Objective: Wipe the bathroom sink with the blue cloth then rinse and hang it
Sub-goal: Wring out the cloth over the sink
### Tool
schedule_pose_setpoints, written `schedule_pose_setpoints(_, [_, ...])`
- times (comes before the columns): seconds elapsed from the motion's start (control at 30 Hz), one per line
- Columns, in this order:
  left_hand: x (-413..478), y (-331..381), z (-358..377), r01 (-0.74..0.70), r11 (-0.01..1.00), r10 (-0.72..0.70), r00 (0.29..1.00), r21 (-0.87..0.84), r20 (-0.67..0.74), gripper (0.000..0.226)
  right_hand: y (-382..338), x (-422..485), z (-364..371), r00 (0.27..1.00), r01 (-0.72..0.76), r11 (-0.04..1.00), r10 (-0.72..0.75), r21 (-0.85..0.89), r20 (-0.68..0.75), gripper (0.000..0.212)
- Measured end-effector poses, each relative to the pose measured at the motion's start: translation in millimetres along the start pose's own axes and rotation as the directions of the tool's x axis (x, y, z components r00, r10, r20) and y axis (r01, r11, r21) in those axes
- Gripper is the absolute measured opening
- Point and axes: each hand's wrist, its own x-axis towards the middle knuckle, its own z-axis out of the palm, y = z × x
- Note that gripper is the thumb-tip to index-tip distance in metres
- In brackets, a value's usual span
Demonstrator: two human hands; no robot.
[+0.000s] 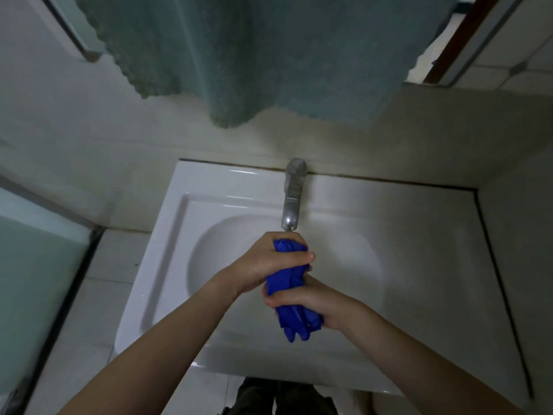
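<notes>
The blue cloth (285,283) is bunched into a thick roll over the bowl of the white sink (167,235). My left hand (263,262) grips its upper end just below the spout of the metal tap (292,199). My right hand (308,301) grips the lower part, and the cloth's loose end hangs out below that fist. Both hands look wet. No stream of water shows at the spout.
A teal towel (239,55) hangs on the wall above the tap. A frosted glass panel (33,265) stands at the left, and a tiled wall closes the right side. A dark door frame (457,40) is at the top right.
</notes>
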Motion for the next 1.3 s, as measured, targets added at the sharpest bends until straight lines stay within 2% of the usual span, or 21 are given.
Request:
schedule_pose_setpoints(0.1, [-3.2,21.7,5.5,-0.052,0.998,0.053,0.998,0.026,-0.019,0.024,-21.7,-10.9,3.2,0.999,0.021,0.995,-0.024,-0.093,-0.03,0.024])
schedule_pose_setpoints(0.27, [-2.6,38.6,19.8,-0.208,0.969,0.227,0.963,0.136,-0.144,0.033,-35.6,-15.8,12.2,0.963,0.178,0.953,-0.22,-0.244,-0.158,0.018])
schedule_pose_setpoints(0.43, [-1.6,31.9,24.3,-0.267,0.946,0.307,0.919,0.184,-0.248,0.032,-22.3,-2.9,17.6,0.919,0.253,0.931,-0.316,-0.262,-0.236,0.029])
schedule_pose_setpoints(0.57, [1.2,17.7,23.6,-0.229,0.954,0.28,0.908,0.192,-0.312,0.031,-2.7,12.5,19.9,0.878,0.276,0.921,-0.358,-0.276,-0.317,0.02])
schedule_pose_setpoints(0.7, [7.2,-3.0,19.0,-0.156,0.974,0.209,0.904,0.165,-0.374,0.033,13.1,25.8,21.5,0.868,0.246,0.901,-0.368,-0.356,-0.334,0.029])
schedule_pose_setpoints(0.83, [12.3,-25.0,16.9,-0.1,0.986,0.148,0.899,0.135,-0.413,0.044,37.8,40.7,19.7,0.846,0.178,0.899,-0.348,-0.401,-0.404,0.009])
schedule_pose_setpoints(1.0, [19.7,-47.0,16.7,-0.041,0.991,0.093,0.898,0.129,-0.431,0.034,61.6,50.6,16.2,0.83,0.109,0.898,-0.319,-0.427,-0.458,0.002])
schedule_pose_setpoints(1.07, [22.3,-53.4,17.4,-0.029,0.993,0.076,0.896,0.113,-0.437,0.029,67.0,52.3,14.0,0.821,0.103,0.888,-0.33,-0.448,-0.466,0.006])
schedule_pose_setpoints(1.2, [26.4,-64.6,19.2,-0.016,0.995,0.059,0.892,0.1,-0.448,0.025,73.7,53.1,11.4,0.814,0.077,0.867,-0.339,-0.492,-0.471,0.031])
schedule_pose_setpoints(1.3, [28.6,-68.8,21.2,-0.006,0.995,0.05,0.887,0.098,-0.459,0.024,80.3,54.8,7.0,0.811,0.069,0.848,-0.354,-0.526,-0.465,0.033])
